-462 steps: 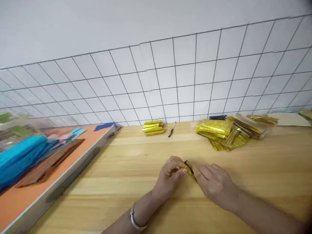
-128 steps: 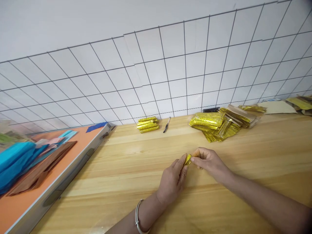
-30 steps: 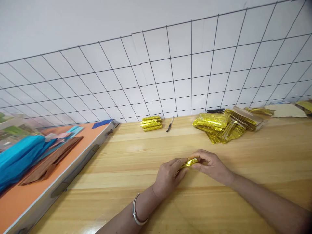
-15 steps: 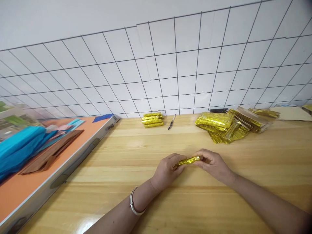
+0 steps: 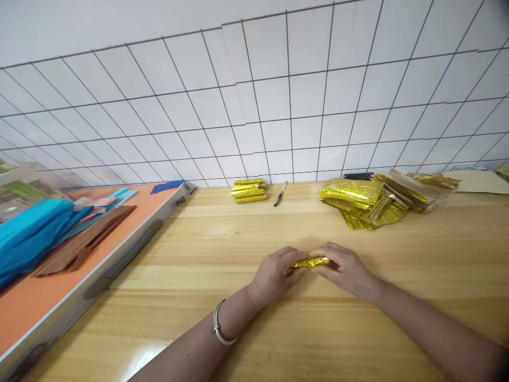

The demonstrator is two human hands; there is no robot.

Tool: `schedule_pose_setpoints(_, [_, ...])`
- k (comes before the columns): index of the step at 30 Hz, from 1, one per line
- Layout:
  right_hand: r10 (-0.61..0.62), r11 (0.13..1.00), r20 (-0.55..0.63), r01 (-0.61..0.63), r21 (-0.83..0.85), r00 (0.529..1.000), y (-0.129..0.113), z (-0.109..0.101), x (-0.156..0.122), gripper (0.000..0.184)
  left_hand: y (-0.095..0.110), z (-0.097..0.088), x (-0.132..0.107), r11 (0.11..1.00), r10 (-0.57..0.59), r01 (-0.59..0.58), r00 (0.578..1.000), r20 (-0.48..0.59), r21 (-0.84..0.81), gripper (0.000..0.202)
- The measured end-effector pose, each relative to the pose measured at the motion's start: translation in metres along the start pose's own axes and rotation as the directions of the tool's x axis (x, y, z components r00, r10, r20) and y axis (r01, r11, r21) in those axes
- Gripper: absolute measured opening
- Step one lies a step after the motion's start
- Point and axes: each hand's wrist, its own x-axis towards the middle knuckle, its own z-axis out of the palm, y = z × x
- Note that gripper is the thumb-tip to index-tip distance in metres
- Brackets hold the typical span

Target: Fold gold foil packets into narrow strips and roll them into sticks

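Both hands meet over the near-central part of the pale wood-grained worktop (image 5: 222, 313). A slim, shiny gold foil roll (image 5: 313, 262) lies lengthwise from left to right between them. The left hand (image 5: 278, 270) grasps its left end between thumb and fingers, covering that end; the right hand (image 5: 345, 268) pinches it toward the right end, thumb on the near side and fingers on the far side. Whether the roll touches the worktop cannot be told. A silver-coloured metal bangle (image 5: 217, 324) encircles the left wrist.

Rear of worktop, from left to right: a small stack of gold foil rolls (image 5: 249, 191); just beside it, a slender pen with a dark tip and pale barrel (image 5: 280, 194), set at a slant; farther right, a loose, overlapping pile of flat gold foil sheets (image 5: 353, 196). Behind these stands a white wall with black grid lines (image 5: 270, 101).

Far left: an orange surface with a pale raised edge (image 5: 24, 318) bears a bright blue folded bundle (image 5: 35, 233) and a brown crinkled strip (image 5: 87, 239).
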Motion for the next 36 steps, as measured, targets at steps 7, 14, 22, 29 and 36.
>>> schedule_pose_setpoints(7, [-0.090, 0.993, 0.002, 0.090, -0.075, 0.996, -0.0008, 0.0021, -0.0027, 0.021, 0.0052, -0.0002, 0.0011, 1.000, -0.015, 0.015, 1.000, 0.004, -0.005, 0.026])
schedule_pose_setpoints(14, [-0.108, 0.989, 0.000, 0.107, -0.101, 0.994, -0.0045, 0.0020, -0.0032, 0.018, 0.0081, 0.0010, 0.0029, 0.997, -0.055, 0.054, 0.998, -0.034, -0.047, 0.020])
schedule_pose_setpoints(22, [-0.057, 0.998, -0.036, 0.056, -0.023, 0.998, -0.0036, 0.0047, -0.0036, 0.016, 0.0071, 0.0025, 0.0028, 0.996, -0.062, 0.060, 0.998, -0.033, -0.059, 0.023])
schedule_pose_setpoints(29, [0.164, 0.986, -0.137, -0.161, 0.037, 0.977, -0.0012, 0.0080, -0.0034, 0.025, 0.0024, 0.0020, 0.0016, 0.995, -0.102, 0.102, 0.992, -0.074, -0.002, 0.023])
schedule_pose_setpoints(36, [0.261, 0.953, -0.185, -0.223, 0.204, 0.947, 0.0000, 0.0041, -0.0021, 0.020, -0.0018, -0.0022, -0.0004, 0.996, -0.062, 0.065, 0.997, -0.040, 0.068, 0.029])
